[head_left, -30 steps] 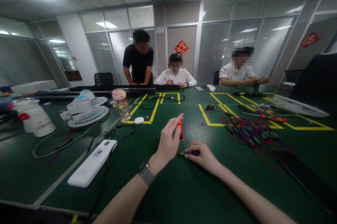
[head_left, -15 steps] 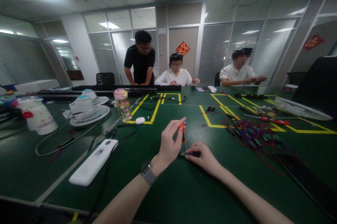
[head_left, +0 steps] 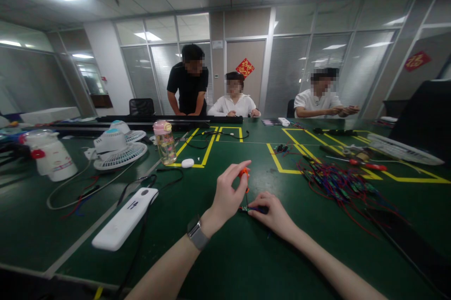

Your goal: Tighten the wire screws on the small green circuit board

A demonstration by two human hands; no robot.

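An orange-handled screwdriver (head_left: 246, 190) stands nearly upright, its thin shaft pointing down at a small green circuit board (head_left: 244, 208). My left hand (head_left: 229, 191) is closed around the handle, thumb and fingers near its top. On the green table, my right hand (head_left: 270, 211) pinches the board's right end, where dark wires show by the fingers. The screwdriver's tip meets the board or sits just above it; I cannot tell which.
Right of my hands lies a heap of wired circuit boards (head_left: 338, 180), with a red-handled screwdriver (head_left: 368, 165) behind. A white power bank-like case (head_left: 125, 219), a fan (head_left: 120, 154) and a pink-lided bottle (head_left: 164, 142) are at left. Three people are across the table.
My left hand's fingers have shifted slightly around the screwdriver handle. My right hand keeps its hold on the board. Across the table, the middle person's hand has moved inward.
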